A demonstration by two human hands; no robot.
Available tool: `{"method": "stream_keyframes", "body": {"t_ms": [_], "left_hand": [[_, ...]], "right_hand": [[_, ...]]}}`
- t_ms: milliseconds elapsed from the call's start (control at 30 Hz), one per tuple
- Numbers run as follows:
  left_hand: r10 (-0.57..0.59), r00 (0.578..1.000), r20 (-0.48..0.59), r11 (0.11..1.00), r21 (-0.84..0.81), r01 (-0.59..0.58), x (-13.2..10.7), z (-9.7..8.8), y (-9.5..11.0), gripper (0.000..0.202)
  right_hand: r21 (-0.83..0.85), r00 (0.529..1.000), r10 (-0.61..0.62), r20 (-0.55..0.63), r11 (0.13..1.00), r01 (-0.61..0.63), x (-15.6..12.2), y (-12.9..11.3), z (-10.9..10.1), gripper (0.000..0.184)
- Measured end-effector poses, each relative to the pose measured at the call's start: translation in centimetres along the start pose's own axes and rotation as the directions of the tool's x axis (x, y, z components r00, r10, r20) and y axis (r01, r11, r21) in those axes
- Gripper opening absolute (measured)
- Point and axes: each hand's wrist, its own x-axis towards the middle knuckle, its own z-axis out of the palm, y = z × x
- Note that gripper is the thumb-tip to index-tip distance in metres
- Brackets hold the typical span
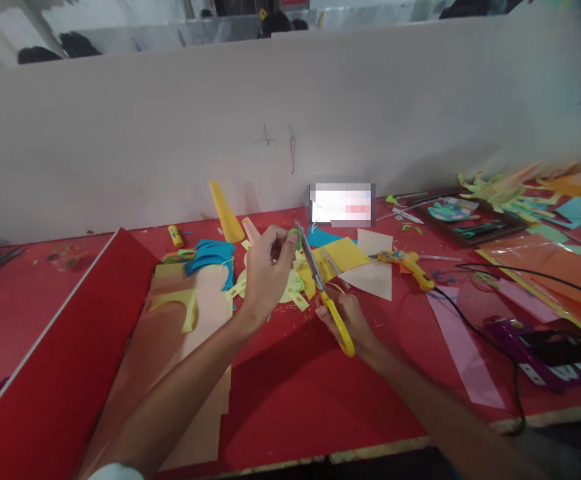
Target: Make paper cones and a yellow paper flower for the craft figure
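Note:
My left hand (266,270) is raised above the red table (290,393), its fingers pinched on a small green paper piece (294,237). My right hand (351,321) grips yellow-handled scissors (323,293), whose blades point up and touch the green piece. Under both hands lie yellow paper cut-outs (290,285), a yellow sheet (340,255) and a cream sheet (370,277).
A yellow glue gun (410,265) lies right of the hands, with a black cable (490,333) and a purple glue gun (525,343) further right. Blue paper (210,257), a yellow cone (226,213), tan sheets (180,347) and a glue stick (175,235) lie left. A white partition (290,113) stands behind.

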Motion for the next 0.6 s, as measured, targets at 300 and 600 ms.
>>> {"method": "stream_keyframes", "body": {"t_ms": [300,600], "left_hand": [[-0.009,1.0,-0.008,1.0,0.006,0.009,0.1,0.01,0.03,0.032],[-0.004,1.0,-0.008,1.0,-0.004,0.004,0.28,-0.19,-0.03,0.03]], "right_hand": [[-0.019,1.0,-0.007,0.001,1.0,0.007,0.05,0.19,0.04,0.049],[-0.05,0.999,-0.033,0.0,0.998,0.033,0.0,0.17,-0.07,0.05]]}}
